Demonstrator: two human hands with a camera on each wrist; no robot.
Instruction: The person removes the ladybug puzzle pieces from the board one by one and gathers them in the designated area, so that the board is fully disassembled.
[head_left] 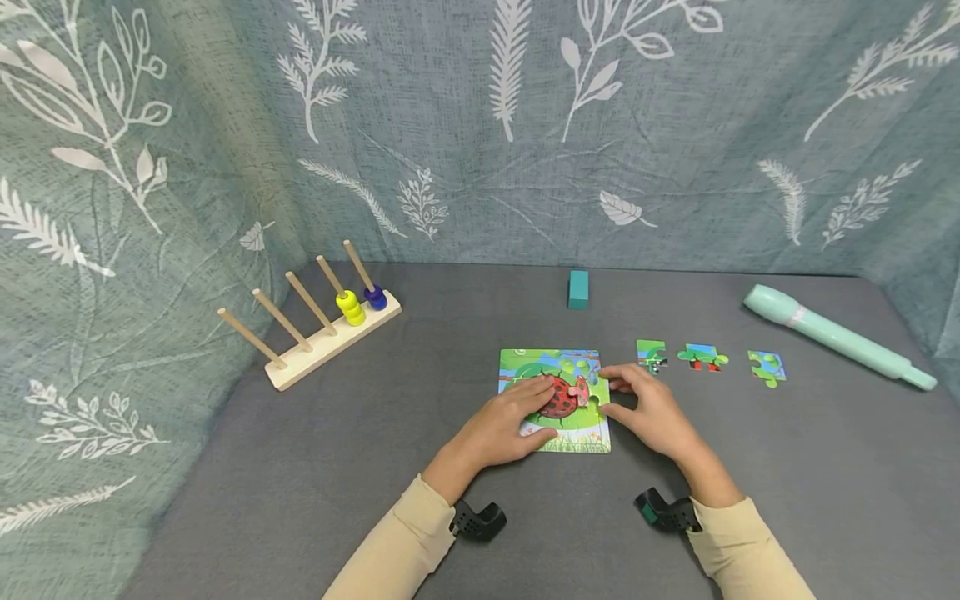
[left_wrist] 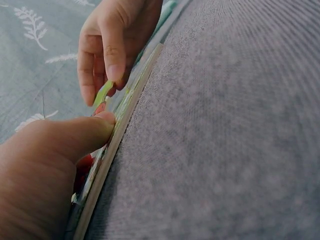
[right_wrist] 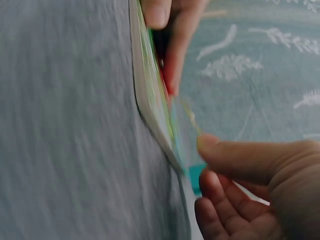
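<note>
A square ladybug jigsaw puzzle (head_left: 577, 445) lies on the table before me. My left hand (head_left: 498, 427) rests across its left part, fingers stretched over the red ladybug. At the right side, my right hand (head_left: 654, 414) pinches a green puzzle piece (left_wrist: 103, 93) between thumb and fingers. The piece is tilted up from the board in the left wrist view, and it carries part of the ladybug's head. In the right wrist view only a thin edge of it shows near the thumb. Three loose puzzle pieces (head_left: 702, 357) lie right of the board.
A wooden peg stand (head_left: 315, 353) with yellow rings (head_left: 350, 308) and blue rings (head_left: 376, 297) stands at the left. A teal block (head_left: 578, 289) sits behind the puzzle. A mint-green toy tube (head_left: 840, 336) lies at the far right. Patterned cloth (head_left: 480, 208) hangs behind.
</note>
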